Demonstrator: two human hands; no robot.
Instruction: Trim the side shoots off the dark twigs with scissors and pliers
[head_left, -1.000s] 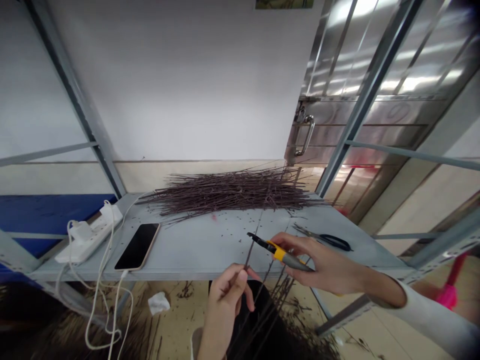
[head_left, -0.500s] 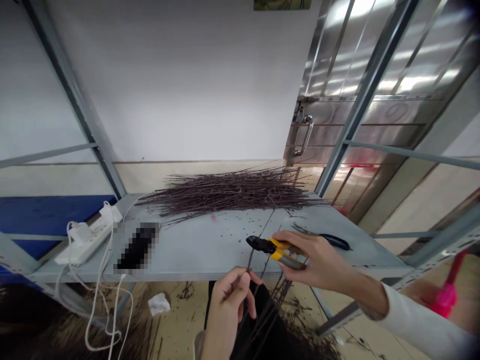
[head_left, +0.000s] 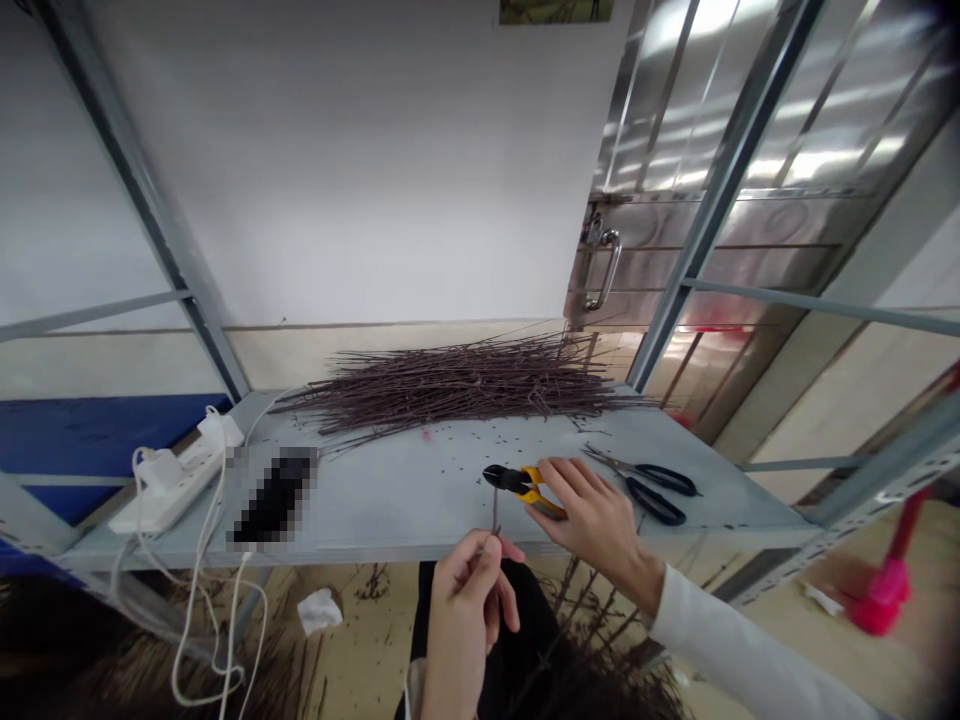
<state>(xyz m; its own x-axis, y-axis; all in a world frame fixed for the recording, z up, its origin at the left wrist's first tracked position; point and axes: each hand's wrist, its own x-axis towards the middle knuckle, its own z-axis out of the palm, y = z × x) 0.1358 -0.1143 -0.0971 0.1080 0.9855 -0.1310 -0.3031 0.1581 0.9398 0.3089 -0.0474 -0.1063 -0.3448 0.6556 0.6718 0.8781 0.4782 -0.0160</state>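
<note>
My left hand [head_left: 469,610] is closed in a pinch on a thin dark twig [head_left: 495,508] that stands up from its fingers at the shelf's front edge. In my right hand [head_left: 592,510] are diagonal cutters [head_left: 517,480] with black jaws and yellow handles. The jaws point left and meet the upper end of the twig; whether they are closed on it I cannot tell. Dark-handled scissors [head_left: 656,490] lie on the shelf just beyond my right hand, partly covered by it. A large pile of dark twigs [head_left: 465,385] lies along the back of the shelf.
On the left of the grey shelf [head_left: 390,500] are a white power strip [head_left: 169,487] with cables and a blurred-out black object [head_left: 276,495]. More twigs [head_left: 592,610] stand below the front edge. Metal posts [head_left: 724,190] rise at the sides. Crumpled white paper [head_left: 319,610] lies on the floor.
My right hand and the cutters have shifted left and turned, with the jaws now at the twig's upper end. The long twig ends above my left hand no longer show. More of the scissors is visible.
</note>
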